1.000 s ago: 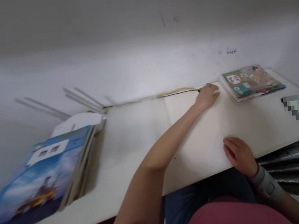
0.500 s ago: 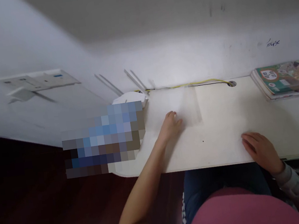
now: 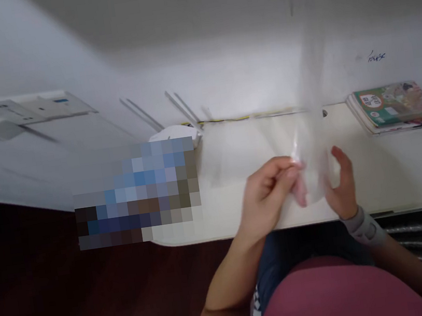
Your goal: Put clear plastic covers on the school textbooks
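Note:
A clear, thin plastic sheet or bag [image 3: 312, 138], blurred by motion, rises upright above the white desk [image 3: 390, 174]. Its lower left part is pinched between the thumb and fingers of my left hand [image 3: 266, 197]. On the sheet's right side, my right hand [image 3: 342, 184] has its thumb and fingers apart, close to the plastic; whether it touches cannot be made out. Some fingers of my left hand show through the plastic.
A white router [image 3: 176, 131] with several antennas stands at the desk's back left, beside a pixelated patch. Stacked books [image 3: 400, 105] lie at the back right, near a cable hole [image 3: 324, 113]. A socket strip [image 3: 31, 110] is on the left wall.
The clear plastic, which lay on the desk, is now lifted in my left hand, which has moved right. My right hand has moved up and left towards it. The view has shifted slightly.

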The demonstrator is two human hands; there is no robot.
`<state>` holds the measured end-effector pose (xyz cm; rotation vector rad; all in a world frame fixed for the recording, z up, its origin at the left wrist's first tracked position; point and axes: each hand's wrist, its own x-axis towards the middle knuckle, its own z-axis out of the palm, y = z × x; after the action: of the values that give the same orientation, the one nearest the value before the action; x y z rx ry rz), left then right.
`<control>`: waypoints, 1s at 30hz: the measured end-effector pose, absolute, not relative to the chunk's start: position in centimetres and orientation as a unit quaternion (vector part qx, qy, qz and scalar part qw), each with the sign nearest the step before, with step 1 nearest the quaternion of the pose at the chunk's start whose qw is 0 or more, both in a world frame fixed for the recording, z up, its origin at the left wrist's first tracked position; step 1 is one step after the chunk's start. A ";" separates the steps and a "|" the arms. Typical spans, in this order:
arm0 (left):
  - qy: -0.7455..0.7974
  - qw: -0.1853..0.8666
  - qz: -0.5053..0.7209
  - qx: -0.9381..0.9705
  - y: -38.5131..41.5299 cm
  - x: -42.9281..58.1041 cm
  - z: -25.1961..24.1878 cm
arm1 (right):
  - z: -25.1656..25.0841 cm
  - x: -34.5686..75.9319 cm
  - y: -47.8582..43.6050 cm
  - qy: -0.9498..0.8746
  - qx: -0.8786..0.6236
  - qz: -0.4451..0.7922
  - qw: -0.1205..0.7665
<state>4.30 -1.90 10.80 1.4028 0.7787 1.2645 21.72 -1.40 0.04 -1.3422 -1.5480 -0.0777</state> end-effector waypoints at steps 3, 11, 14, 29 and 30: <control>0.363 0.453 0.616 0.533 -3.0 1.3 10.4 | 1.2 26.7 -2.5 -0.652 -0.542 -0.159 0.506; 0.675 0.267 0.360 0.586 -2.2 -2.8 0.6 | -0.3 33.6 -6.6 -0.800 -0.525 -0.197 0.213; 0.714 0.164 0.225 0.642 -3.2 -2.1 -1.4 | -2.8 34.3 -6.5 -0.831 -0.526 -0.137 0.119; 0.776 -0.135 0.158 0.596 2.8 -12.0 3.9 | -2.3 28.7 -4.4 -0.876 -0.457 -0.064 0.141; 0.794 -0.137 0.140 0.576 3.5 -13.0 4.1 | -2.4 27.3 -4.4 -0.886 -0.441 -0.047 0.136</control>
<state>-13.00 3.46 4.09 1.9861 2.7380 0.4813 27.26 -4.35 -2.36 -1.2775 -2.5656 -0.1374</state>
